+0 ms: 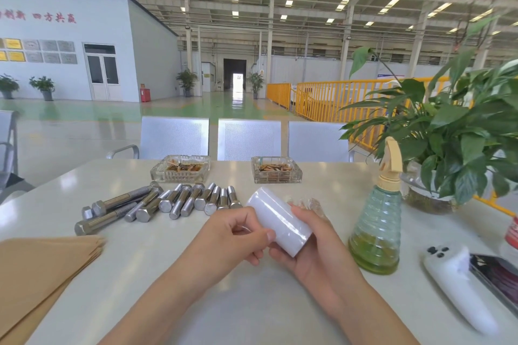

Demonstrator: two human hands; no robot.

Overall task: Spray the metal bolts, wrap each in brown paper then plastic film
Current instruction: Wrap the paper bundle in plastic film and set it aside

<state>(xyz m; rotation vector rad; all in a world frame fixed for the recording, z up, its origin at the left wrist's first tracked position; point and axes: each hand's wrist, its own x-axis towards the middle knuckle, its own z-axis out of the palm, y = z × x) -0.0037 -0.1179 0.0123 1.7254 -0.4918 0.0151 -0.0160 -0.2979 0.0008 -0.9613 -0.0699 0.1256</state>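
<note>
Sitting on the white table point(252, 302), the brown paper stack point(42, 269) is at 9 o'clock from the hands and the bolts point(157, 204) at 11. Spray bottle point(377, 221) is at 3. Right hand point(311, 258) cradles the plastic film roll point(277, 220) from underneath; left hand point(235, 235) pinches its near edge.
</note>
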